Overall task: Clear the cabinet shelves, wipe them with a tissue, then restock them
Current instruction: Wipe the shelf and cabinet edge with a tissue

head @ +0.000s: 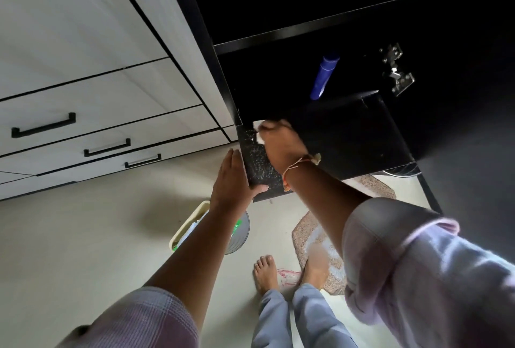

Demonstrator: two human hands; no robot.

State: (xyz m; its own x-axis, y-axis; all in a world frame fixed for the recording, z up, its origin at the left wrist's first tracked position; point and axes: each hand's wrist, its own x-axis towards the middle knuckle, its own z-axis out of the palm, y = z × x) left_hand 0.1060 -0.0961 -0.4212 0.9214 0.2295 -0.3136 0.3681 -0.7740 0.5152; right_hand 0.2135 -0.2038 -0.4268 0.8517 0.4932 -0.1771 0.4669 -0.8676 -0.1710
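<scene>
Two hands met at the dark cabinet (362, 135): the left hand (232, 177) gripped the front edge of the speckled shelf (256, 158), and the right hand (281, 147) clutched a white tissue (259, 128) pressed onto that shelf. A blue bottle (324, 77) stood deeper inside, its label unreadable.

Both your arms are reaching forward, sleeves up around the elbows. Your left hand (232, 177) grips the shelf (257, 162) edge, thumb on top. Your right hand (281, 144) is palm-down, fingers bunched over the tissue (257, 128).
</scene>
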